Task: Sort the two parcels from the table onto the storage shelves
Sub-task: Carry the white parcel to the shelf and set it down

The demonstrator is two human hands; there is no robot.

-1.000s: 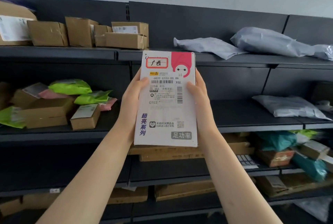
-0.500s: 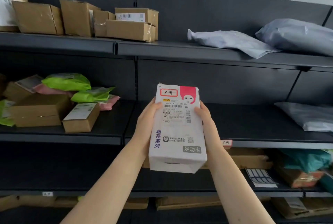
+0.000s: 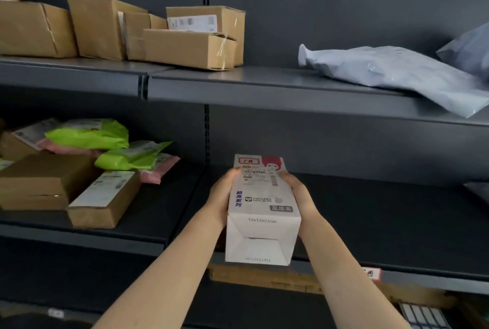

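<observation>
A white box parcel (image 3: 262,207) with a shipping label, a pink corner and a red-framed tag is held between both hands. My left hand (image 3: 223,194) grips its left side and my right hand (image 3: 300,194) grips its right side. The parcel lies tilted flat, its far end over the front of the dark middle shelf (image 3: 370,223), its near end flap facing me and sticking out past the shelf's front edge. Whether it rests on the shelf is unclear. A small red-edged label (image 3: 371,273) is stuck on that shelf's front lip.
Brown cartons (image 3: 190,48) crowd the top shelf at left, grey mailer bags (image 3: 397,72) at right. The middle shelf's left bay holds cartons (image 3: 103,199) and green (image 3: 90,134) and pink bags. Flat cardboard (image 3: 264,277) lies on the shelf below.
Both hands have lowered the parcel from chest height and tipped it from upright to nearly flat, pushing it forward onto the middle shelf. The view has moved closer to the shelves.
</observation>
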